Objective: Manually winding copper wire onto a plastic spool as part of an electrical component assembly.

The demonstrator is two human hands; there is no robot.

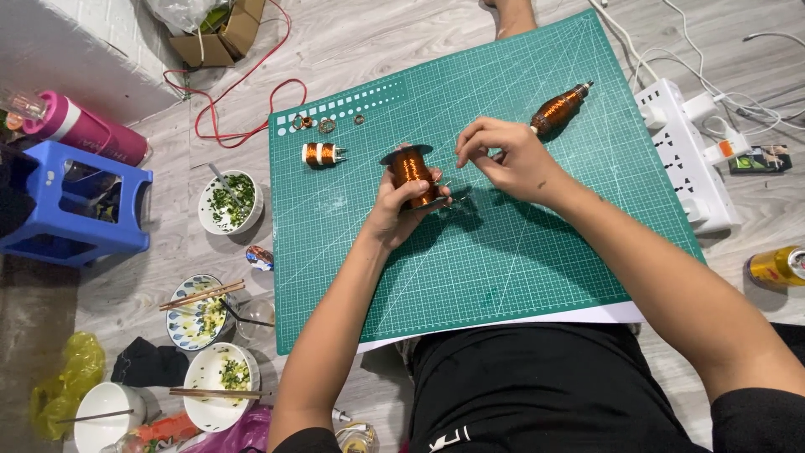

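Observation:
My left hand [392, 214] grips a black spool of copper wire [411, 170] upright over the green cutting mat [503, 252]. My right hand [503, 158] hovers just right of the spool with fingers pinched, seemingly on a thin wire end too fine to see. A long tapered copper-wound tool [558, 109] lies on the mat behind my right hand. A small copper coil with white ends [322, 153] sits left of the spool, and a few small copper rings [314, 123] lie near the mat's top-left corner.
A white power strip [688, 159] with plugged cables lies right of the mat, a yellow can [776, 266] beyond it. Left of the mat are bowls with chopsticks [201, 315], a bowl of greens [229, 201], a blue stool [75, 210], a pink bottle [84, 130] and red cable [243, 101].

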